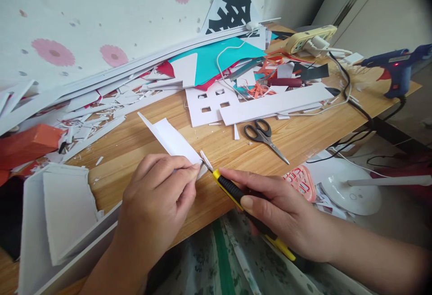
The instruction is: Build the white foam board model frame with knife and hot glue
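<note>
My left hand (pixel 162 191) is closed on the near end of a white foam board strip (pixel 175 140), which slants away over the wooden table. In my right hand (pixel 280 209) is a yellow and black utility knife (pixel 232 189), its blade pointing left at the strip's end by my left fingertips. A thin white sliver stands up beside the blade. Whether the blade is in the board or only against it, I cannot tell. Black-handled scissors (pixel 266 137) lie on the table beyond my right hand.
White board pieces (pixel 276 104), one with cut-out windows, lie behind the scissors. Paper scraps and a teal sheet (pixel 222 56) pile toward the wall. A blue glue gun (pixel 398 68) with a cord and a power strip (pixel 308 38) are at right. A white box (pixel 64 214) stands left.
</note>
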A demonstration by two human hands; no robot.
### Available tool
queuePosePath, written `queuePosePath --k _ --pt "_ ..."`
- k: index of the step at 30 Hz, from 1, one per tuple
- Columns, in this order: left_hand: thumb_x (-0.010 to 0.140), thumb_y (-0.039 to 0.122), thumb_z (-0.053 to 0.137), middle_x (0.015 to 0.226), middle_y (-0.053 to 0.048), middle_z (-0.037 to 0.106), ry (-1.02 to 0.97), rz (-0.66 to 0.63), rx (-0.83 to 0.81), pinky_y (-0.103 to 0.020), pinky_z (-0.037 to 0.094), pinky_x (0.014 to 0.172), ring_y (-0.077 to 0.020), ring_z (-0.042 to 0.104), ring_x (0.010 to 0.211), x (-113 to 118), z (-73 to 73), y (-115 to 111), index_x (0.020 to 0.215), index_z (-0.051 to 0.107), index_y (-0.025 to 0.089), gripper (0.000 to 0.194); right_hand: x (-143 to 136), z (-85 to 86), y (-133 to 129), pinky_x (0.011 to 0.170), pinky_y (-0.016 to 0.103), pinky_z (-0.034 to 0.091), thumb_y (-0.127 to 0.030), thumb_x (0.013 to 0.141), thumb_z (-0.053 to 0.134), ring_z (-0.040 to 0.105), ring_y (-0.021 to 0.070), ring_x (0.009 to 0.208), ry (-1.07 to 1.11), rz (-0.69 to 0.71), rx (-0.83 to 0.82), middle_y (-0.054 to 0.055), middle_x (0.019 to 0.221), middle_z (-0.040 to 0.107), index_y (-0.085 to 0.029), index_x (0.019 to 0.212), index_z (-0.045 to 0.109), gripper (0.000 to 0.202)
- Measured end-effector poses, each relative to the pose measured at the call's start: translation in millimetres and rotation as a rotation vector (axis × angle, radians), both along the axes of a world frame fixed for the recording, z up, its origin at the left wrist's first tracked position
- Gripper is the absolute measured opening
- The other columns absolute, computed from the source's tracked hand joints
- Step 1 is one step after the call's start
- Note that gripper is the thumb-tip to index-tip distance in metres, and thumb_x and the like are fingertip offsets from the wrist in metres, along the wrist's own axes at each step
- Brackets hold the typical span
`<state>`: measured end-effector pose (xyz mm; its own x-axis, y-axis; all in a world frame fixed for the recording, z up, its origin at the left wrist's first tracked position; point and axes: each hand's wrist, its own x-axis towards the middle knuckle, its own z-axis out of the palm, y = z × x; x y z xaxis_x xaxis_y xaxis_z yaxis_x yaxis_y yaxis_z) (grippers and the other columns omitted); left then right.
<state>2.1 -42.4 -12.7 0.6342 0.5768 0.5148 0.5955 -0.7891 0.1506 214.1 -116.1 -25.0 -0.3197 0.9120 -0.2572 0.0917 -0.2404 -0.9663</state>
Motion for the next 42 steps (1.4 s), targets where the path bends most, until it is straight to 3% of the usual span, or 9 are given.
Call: queuePosePath --k 6,12,19,23,27,35,42 --pt "0.080 0.002 0.062 0.089 -0.004 0.070 0.003 -0.009 0.008 -0.038 0.049 0.078 -0.0216 0.059 0.082 0 -0.1 1 0.087 0.065 0.019 0.018 1 -6.4 3 0.047 0.018 0.044 -0.022 0.095 0.044 0.055 0.0097 0.053 -0.085 0.047 0.013 -0.001 0.068 0.059 -0.020 0.142 0.050 0.048" --pt "0.082 0.005 0.061 0.089 -0.006 0.069 0.005 -0.003 0.001 -0.037 0.048 0.079 -0.0214 0.058 0.083 -1 -0.6 0 0.087 0.065 0.017 0.014 1 -5.2 -1 0.046 0.020 0.046 -0.026 0.095 0.044 0.057 0.0106 0.055 -0.061 -0.002 0.097 0.006 0.088 0.068 -0.018 0.143 0.050 0.049" --pt "0.080 0.002 0.062 0.090 -0.006 0.069 0.011 -0.006 -0.004 -0.036 0.048 0.080 -0.0211 0.058 0.084 -1 -0.9 1 0.088 0.066 0.017 0.017 1 -14.1 5 0.044 0.023 0.046 -0.029 0.093 0.043 0.056 0.0121 0.047 -0.054 0.029 -0.005 0.001 0.066 0.060 -0.019 0.142 0.051 0.051" --pt "0.080 0.002 0.062 0.090 -0.006 0.069 0.000 -0.009 -0.001 -0.036 0.048 0.079 -0.0207 0.058 0.083 -2 -1.3 1 0.089 0.066 0.016 0.017 0 -15.8 6 0.042 0.022 0.045 -0.028 0.092 0.044 0.056 0.0122 0.045 -0.087 0.009 0.002 -0.002 0.061 0.056 -0.024 0.139 0.054 0.049" --pt "0.081 0.004 0.062 0.089 -0.005 0.069 -0.004 -0.007 0.014 -0.035 0.047 0.078 -0.0202 0.058 0.083 -2 -2.1 1 0.088 0.066 0.017 0.015 6 -12.9 6 0.043 0.022 0.045 -0.026 0.091 0.044 0.056 0.0117 0.045 -0.132 -0.025 0.019 -0.002 0.064 0.057 -0.021 0.138 0.055 0.049" --pt "0.081 0.005 0.063 0.097 -0.007 0.067 -0.050 0.005 0.014 -0.035 0.050 0.078 -0.0198 0.061 0.086 -6 -2.8 -1 0.096 0.067 0.017 0.020 40 -11.3 12 0.047 0.025 0.045 -0.032 0.091 0.049 0.057 0.0119 0.054 -0.363 -0.263 0.227 0.005 0.090 0.067 -0.023 0.138 0.056 0.048" --pt "0.075 -0.005 0.064 0.094 -0.005 0.064 -0.297 0.044 0.114 -0.031 0.051 0.080 -0.0161 0.063 0.087 -5 2.8 -33 0.095 0.062 0.015 0.028 71 -5.8 14 0.060 0.028 0.048 -0.037 0.092 0.055 0.061 0.0165 0.074 -0.485 -0.292 0.491 0.006 0.102 0.066 -0.026 0.138 0.055 0.047"
